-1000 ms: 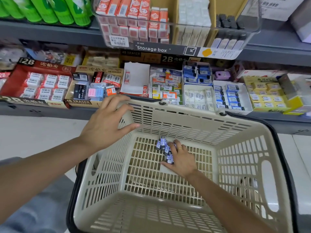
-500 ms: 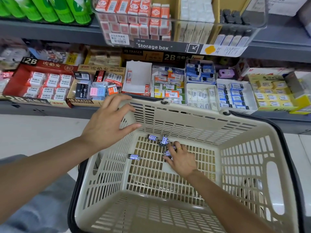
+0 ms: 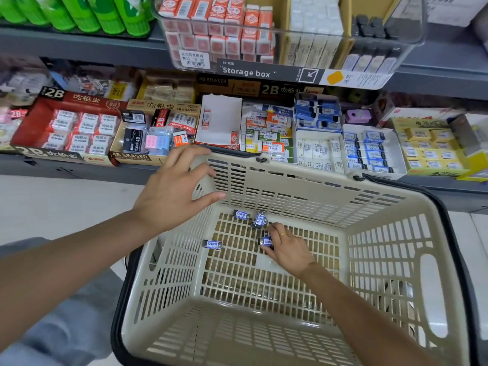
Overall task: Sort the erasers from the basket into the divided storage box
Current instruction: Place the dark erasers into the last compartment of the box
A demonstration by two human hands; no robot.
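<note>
Shop aisle, grey metal shelving in two tiers. Green bottles stood on the upper shelf at left. The lower shelf carried open cardboard display cartons, among them a red 2B carton and a yellow carton. Pale floor below. Lighting even.

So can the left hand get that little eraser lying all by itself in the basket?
Probably yes. The left hand rests on the basket's rim, and the lone eraser lies on the open floor below it, nothing covering it.
</note>
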